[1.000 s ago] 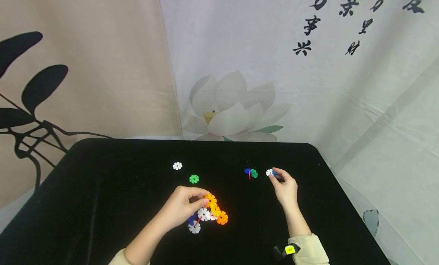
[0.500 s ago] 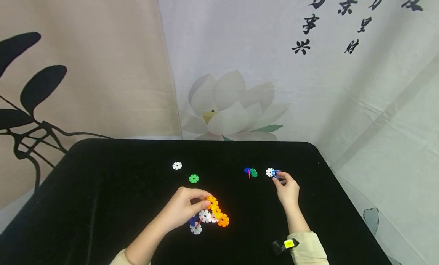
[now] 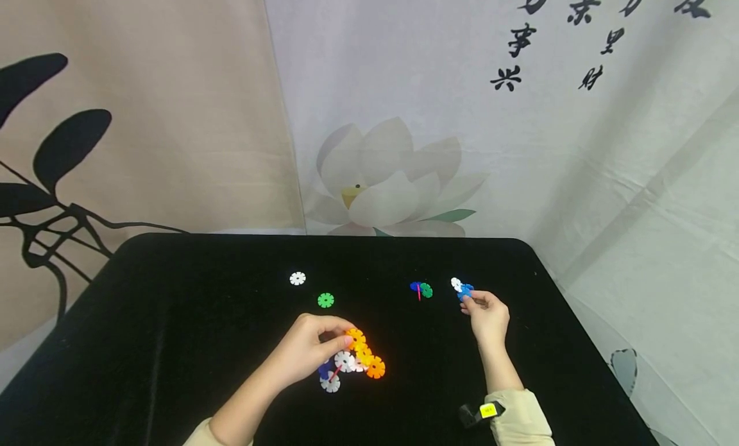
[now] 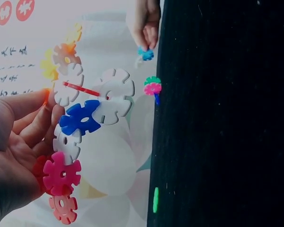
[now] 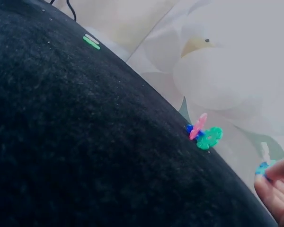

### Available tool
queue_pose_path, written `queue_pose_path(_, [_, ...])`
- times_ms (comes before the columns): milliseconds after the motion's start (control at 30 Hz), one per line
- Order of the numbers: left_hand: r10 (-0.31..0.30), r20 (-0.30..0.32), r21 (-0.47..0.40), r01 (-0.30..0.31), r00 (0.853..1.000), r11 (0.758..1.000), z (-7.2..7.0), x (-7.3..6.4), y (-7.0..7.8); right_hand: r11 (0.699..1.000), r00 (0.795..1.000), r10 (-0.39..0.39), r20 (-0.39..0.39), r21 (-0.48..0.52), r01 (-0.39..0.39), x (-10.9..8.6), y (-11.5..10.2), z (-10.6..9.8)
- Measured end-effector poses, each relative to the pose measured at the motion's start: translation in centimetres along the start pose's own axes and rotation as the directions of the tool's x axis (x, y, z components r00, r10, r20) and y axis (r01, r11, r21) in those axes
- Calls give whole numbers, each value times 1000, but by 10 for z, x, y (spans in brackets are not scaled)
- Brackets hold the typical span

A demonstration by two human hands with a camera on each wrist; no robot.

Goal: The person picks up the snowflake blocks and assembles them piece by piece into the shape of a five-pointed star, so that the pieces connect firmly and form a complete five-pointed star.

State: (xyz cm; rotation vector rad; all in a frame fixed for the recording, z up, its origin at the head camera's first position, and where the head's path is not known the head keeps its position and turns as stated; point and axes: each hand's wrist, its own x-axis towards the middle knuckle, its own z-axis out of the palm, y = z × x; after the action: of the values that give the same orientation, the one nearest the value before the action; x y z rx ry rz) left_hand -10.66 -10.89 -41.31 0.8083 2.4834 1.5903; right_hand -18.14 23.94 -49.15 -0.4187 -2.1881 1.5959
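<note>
Pinching, left hand (image 3: 312, 348): thumb and fingers grip the disc chain (image 3: 364, 354) by a yellow-orange disc, over the near middle of the black table (image 3: 190, 305).
Right hand (image 3: 489, 319): pinches the blue-and-white piece (image 3: 465, 291) by its blue part, far right.
Disc chain feel: probably light, stiff plastic; slotted joints might twist or pop loose, so best held by flat faces near a joint.
Blue-and-white piece feel: likely light, smooth; blue faces suit fingertips.
Far side: white disc (image 3: 297, 278) and green disc (image 3: 326, 300) left, blue-pink-green cluster (image 3: 426, 291) right.

The head camera looks forward, down past both hands (image 3: 306, 348) (image 3: 489, 319); closer wrist views share its backdrop (image 3: 398, 183).
</note>
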Motion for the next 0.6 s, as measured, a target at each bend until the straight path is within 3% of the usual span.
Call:
queue_pose_path(167, [-1, -3, -8, 1, 1000, 1000, 0, 0, 1, 973, 996, 42, 75, 222, -58, -3, -13, 1])
queue_pose_path(300, [3, 3, -22, -3, 1000, 1000, -1, 0, 1, 952, 984, 43, 176, 292, -94, -9, -26, 1])
queue_pose_path(400, [5, 4, -31, -5, 1000, 1000, -1, 0, 1, 928, 960, 39, 276, 347, -137, -14, -37, 0])
queue_pose_path(500, [4, 6, -35, -4, 1000, 999, -1, -1, 1, 883, 934, 24, 356, 431, -187, -18, -47, 0])
queue_pose_path(600, [5, 10, -36, -5, 1000, 999, -1, -1, 1, 825, 921, -2, 390, 521, -219, -23, -56, 1])
